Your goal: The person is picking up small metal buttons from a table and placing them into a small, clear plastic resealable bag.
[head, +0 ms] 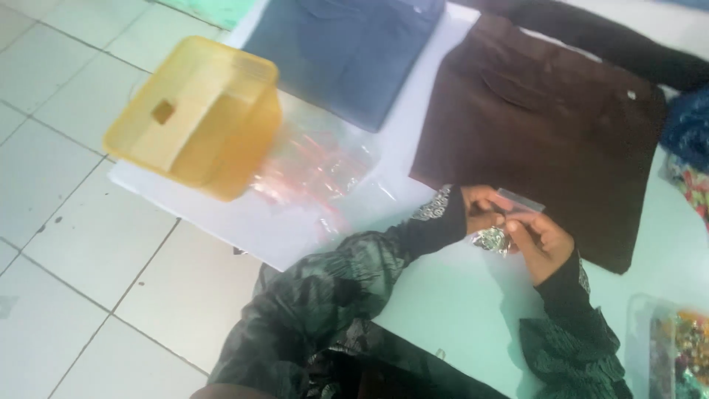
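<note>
1. Two hands meet over the pale table (458, 310) in my view: the left hand (478, 209) and right hand (543, 240) are pinched together on a small clear plastic bag (519, 201), which they hold between their fingertips
2. Just under the hands I see a crinkled silvery bit (493, 239); it is too blurred for me to tell what it is or whether a hand grips it
3. Both hands sit at the near edge of a folded brown garment (546, 125), which lies flat beyond them and partly under the bag
4. Left of the brown garment lies a folded blue garment (347, 52) on a white sheet (221, 214); the two garments are apart, with a strip of white between them
5. A yellow plastic tub (196, 114) stands tilted at the sheet's left corner, touching a heap of clear wrappers with red print (317, 174)
6. Open room: bare table lies below the hands, between the dark patterned sleeves (332, 295)
7. A clear bag of colourful beads (683, 343) crowds the right edge; white floor tiles (74, 222) lie to the left
</note>
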